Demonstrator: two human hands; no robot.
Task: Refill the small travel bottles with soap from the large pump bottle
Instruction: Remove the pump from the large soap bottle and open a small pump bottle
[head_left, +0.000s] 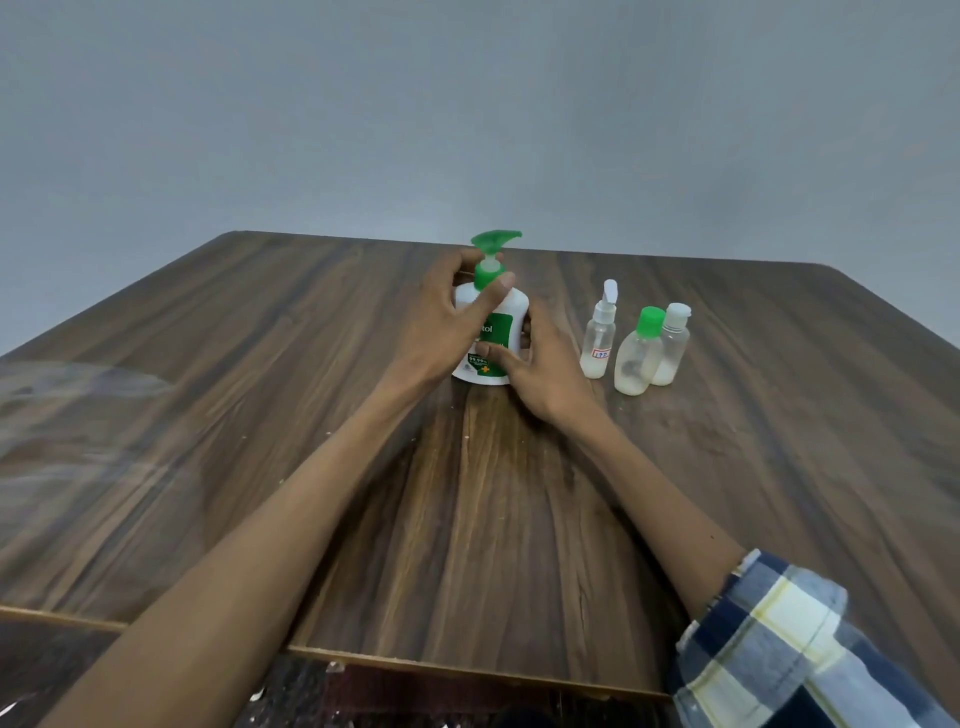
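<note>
A white pump bottle (497, 321) with a green label and green pump head stands upright at the middle of the wooden table (519, 519). My left hand (441, 322) wraps its fingers and thumb around the green collar below the pump head. My right hand (540, 369) grips the lower body of the same bottle from the right side. To the right stand three small clear travel bottles, each with a little pale liquid at the bottom: a spray-top bottle (599, 338), a green-capped bottle (638, 356) and a white flip-cap bottle (672, 347) behind it.
The table's far edge runs just behind the pump bottle, against a plain grey wall. Its near edge lies under my forearms. A plaid sleeve (779, 639) covers my right upper forearm. A faint translucent smear shows at the left of the view.
</note>
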